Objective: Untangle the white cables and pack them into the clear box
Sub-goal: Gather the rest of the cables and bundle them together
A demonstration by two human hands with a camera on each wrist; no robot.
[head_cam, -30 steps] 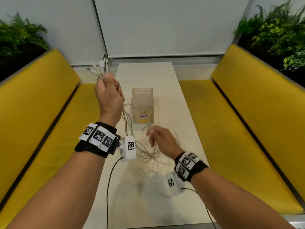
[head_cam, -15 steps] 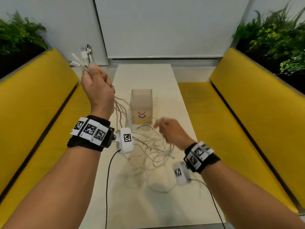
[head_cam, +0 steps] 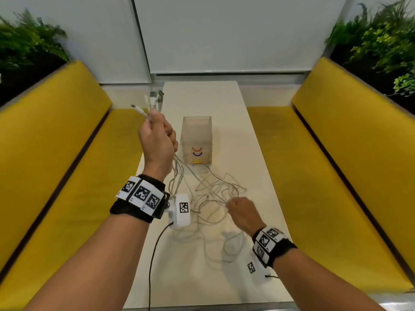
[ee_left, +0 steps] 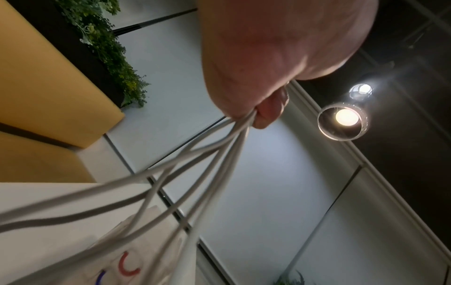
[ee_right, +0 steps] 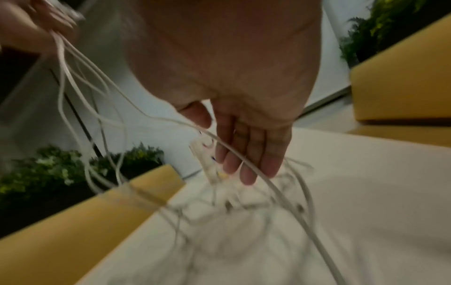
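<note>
White cables (head_cam: 211,194) sprawled mid-frame on table (head_cam: 258,176). Left hand (head_cam: 157,140), raised left of centre, fist closed round cable bunch, plugs sticking above. Clear box (head_cam: 197,140) upright at centre, behind tangle. Right hand (head_cam: 243,213) lower right, fingers straight and loose, one strand across them.

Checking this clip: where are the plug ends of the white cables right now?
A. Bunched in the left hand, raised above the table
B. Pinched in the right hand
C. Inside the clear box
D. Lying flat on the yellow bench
A: the left hand grips the white cables with the plug ends sticking up out of the fist, beside the clear box.
</note>
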